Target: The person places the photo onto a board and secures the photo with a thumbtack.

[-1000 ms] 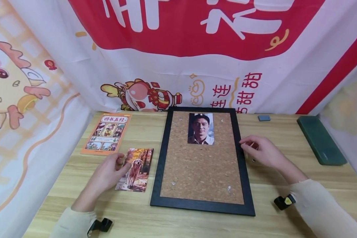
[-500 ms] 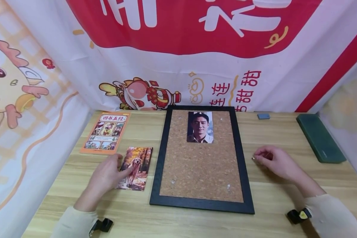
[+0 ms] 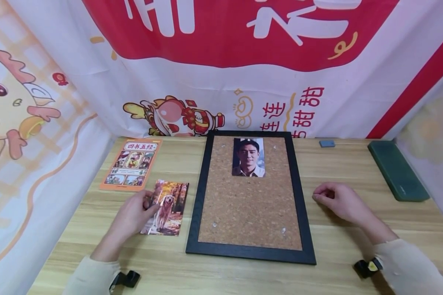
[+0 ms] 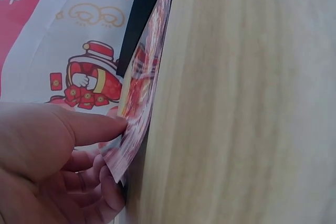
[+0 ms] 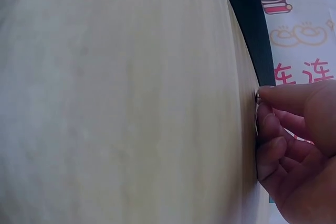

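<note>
My left hand pinches the left edge of a photo of a golden retriever, thumb on top and fingers below. In the left wrist view, the photo's near corner is bent up off the table. Right of it lies a cork board in a black frame, with a portrait photo at its top. Beyond the board's right side, my right hand rests low at the table. Its thumb and forefinger pinch a tiny pushpin, mostly hidden by the fingertips.
Clear pushpins sit near the cork's corners. An orange booklet lies at the back left. Toward the back right are a small blue block and a green case. A printed cloth hangs behind the wooden table.
My right hand has moved right, away from the board's frame, and has taken hold of the small pushpin on the table. My left hand has drawn the dog photo slightly left and raised its edge.
</note>
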{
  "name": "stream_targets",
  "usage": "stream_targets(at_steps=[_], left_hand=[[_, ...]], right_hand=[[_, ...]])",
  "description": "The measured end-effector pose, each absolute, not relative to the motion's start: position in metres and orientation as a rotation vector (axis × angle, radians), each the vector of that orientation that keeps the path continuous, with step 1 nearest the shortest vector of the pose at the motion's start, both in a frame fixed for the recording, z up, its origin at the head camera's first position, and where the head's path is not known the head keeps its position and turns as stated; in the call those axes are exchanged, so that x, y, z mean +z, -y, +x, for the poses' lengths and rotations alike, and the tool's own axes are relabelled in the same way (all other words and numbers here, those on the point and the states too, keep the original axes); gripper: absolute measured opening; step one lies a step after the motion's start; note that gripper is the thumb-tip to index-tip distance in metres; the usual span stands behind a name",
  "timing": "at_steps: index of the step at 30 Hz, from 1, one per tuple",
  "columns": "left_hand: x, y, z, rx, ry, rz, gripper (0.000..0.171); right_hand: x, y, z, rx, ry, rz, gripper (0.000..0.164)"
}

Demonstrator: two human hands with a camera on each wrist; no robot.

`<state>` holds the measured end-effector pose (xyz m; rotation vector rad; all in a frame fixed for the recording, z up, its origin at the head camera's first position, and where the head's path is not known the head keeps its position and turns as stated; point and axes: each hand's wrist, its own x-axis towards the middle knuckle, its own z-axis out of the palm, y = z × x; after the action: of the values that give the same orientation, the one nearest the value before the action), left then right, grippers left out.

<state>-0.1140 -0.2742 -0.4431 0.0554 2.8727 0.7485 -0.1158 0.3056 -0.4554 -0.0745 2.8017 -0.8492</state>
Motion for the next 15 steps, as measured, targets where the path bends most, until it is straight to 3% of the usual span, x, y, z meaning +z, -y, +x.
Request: stream_targets(at_steps=[15], left_hand=[[-0.444, 0.291, -0.115, 1.058, -2.774, 0.056, 0.030]], right_hand=[[-0.454, -0.303, -0.114, -0.848, -2.806, -0.066, 0.012]])
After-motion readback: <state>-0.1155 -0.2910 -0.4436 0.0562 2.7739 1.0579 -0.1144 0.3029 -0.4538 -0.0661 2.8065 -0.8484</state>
